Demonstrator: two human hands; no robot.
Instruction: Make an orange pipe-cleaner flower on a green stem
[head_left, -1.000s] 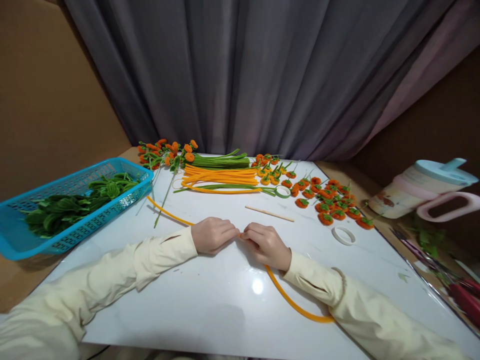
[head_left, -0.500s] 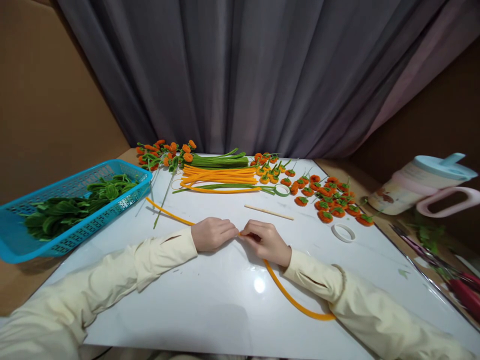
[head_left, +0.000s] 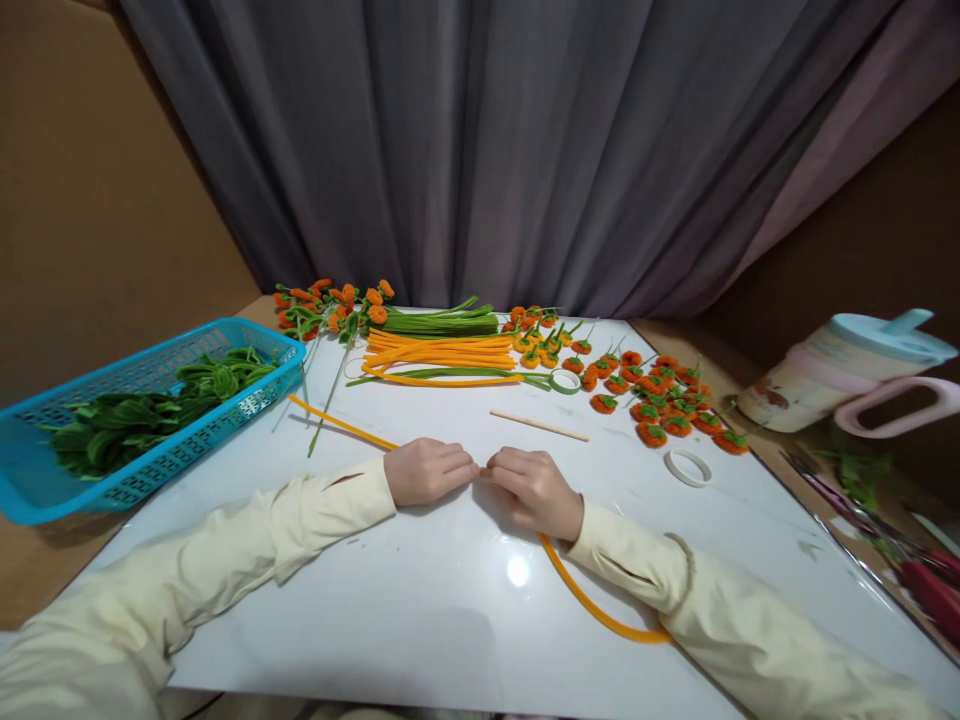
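Note:
An orange pipe cleaner (head_left: 589, 600) runs through both hands above the white tabletop. Its left end sticks out past my left hand (head_left: 429, 472), whose fingers are closed on it. My right hand (head_left: 534, 490) pinches it close by, fingertips almost meeting those of the left. From under the right hand the strand curves down toward my right sleeve. The stretch inside the fingers is hidden. Beyond the hands lie a thin wooden stick (head_left: 538, 425), a bundle of orange pipe cleaners (head_left: 442, 350) and a bundle of green pipe cleaners (head_left: 439, 321).
A blue basket (head_left: 289, 372) with green leaves stands at left. Orange fuzzy persimmons (head_left: 652, 434) spread at back right, near a white tape roll (head_left: 687, 468). A lidded cup (head_left: 817, 375) and red-handled pliers (head_left: 930, 595) sit right. Orange flower stems (head_left: 377, 314) lie back left.
My right hand has turned slightly, its fingers now folded lower over the pipe cleaner. The strand's left end has shifted a little. My left hand stays nearly in place.

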